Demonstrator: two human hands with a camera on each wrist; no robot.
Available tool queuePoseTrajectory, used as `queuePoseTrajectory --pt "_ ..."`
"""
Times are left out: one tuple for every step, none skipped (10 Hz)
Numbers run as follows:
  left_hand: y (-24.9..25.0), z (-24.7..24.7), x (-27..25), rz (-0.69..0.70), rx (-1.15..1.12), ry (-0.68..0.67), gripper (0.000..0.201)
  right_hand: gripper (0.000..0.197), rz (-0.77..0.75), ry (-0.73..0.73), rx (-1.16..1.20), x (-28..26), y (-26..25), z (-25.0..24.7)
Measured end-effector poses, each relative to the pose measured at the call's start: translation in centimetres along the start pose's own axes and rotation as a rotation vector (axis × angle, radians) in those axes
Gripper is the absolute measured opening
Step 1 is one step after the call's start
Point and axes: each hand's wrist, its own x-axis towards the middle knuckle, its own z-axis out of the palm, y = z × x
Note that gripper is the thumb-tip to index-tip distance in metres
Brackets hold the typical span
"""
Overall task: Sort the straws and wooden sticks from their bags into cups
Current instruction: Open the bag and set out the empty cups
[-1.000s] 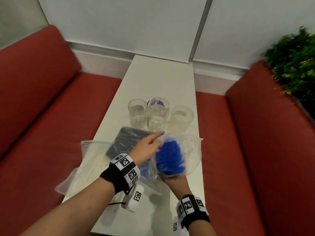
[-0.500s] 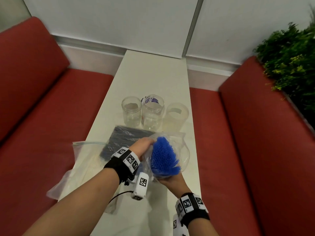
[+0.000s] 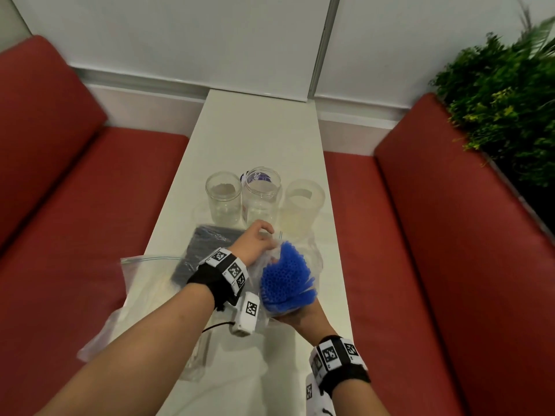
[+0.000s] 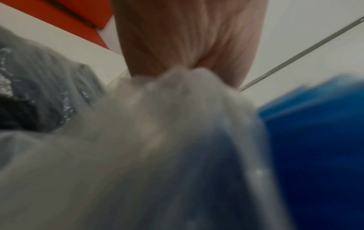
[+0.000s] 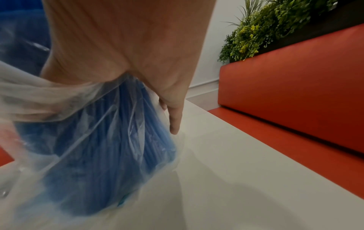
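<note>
a person's two forearms reach over a narrow white table (image 3: 261, 139) set between two red bench seats. the right hand (image 3: 300, 318) grips the lower part of a clear plastic bag (image 3: 313, 250) full of blue straws (image 3: 285, 280), fingers wrapped around the bundle from below so it stands nearly upright with the open straw ends fanned toward the camera. in the right wrist view the bag's bottom (image 5: 98, 155) sits low against the table top, with the hand (image 5: 138, 46) closed around the plastic above it. the left hand (image 3: 253, 243) pinches the loose top edge of the same bag with curled fingers, just left of the straw ends; in the left wrist view the gathered plastic (image 4: 167, 124) bunches under the hand (image 4: 187, 38), very blurred

three clear cups stand in a row just beyond the hands: a left cup (image 3: 223, 198), a middle cup (image 3: 261, 196) with a blue label behind its rim, and a frosted right cup (image 3: 303, 205). all look empty. the raised bag and the left hand sit between the camera and the cups' bases

left of the hands, a bag of dark straws (image 3: 207, 250) lies flat on the table, partly covered by the left wrist. a further clear bag (image 3: 144, 280) lies at the table's left edge, its contents hard to make out. a leafy green plant (image 3: 504, 100) rises behind the right bench (image 3: 450, 265)
</note>
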Motion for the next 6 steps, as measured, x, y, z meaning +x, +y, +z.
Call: queuePoseTrajectory --pt "-1.6 1.0 0.1 0.020 0.169 0.062 0.013 0.070 -0.066 0.046 -0.099 0.2 0.2 0.3" --pt "-2.7 0.6 -0.6 0.010 0.366 -0.058 0.023 0.052 -0.053 -0.001 -0.234 -0.1 -0.2 0.5" --pt "-3.3 -0.8 -2.3 -0.022 0.265 -0.192 0.034 0.031 -0.065 -0.018 -0.432 0.3 -2.0 1.0" --pt "-4.5 -2.0 -3.6 -0.213 0.053 -0.168 0.036 0.029 -0.108 -0.132 -0.594 1.8 -3.8 1.9" --pt "-6.0 -2.5 -4.3 -0.278 0.002 -0.108 0.022 0.028 -0.074 -0.099 -0.746 3.0 -2.4 1.7" --pt "-7.2 -2.1 -3.9 -0.315 -0.085 -0.057 0.050 0.067 -0.071 0.010 -0.812 2.9 0.0 1.1"
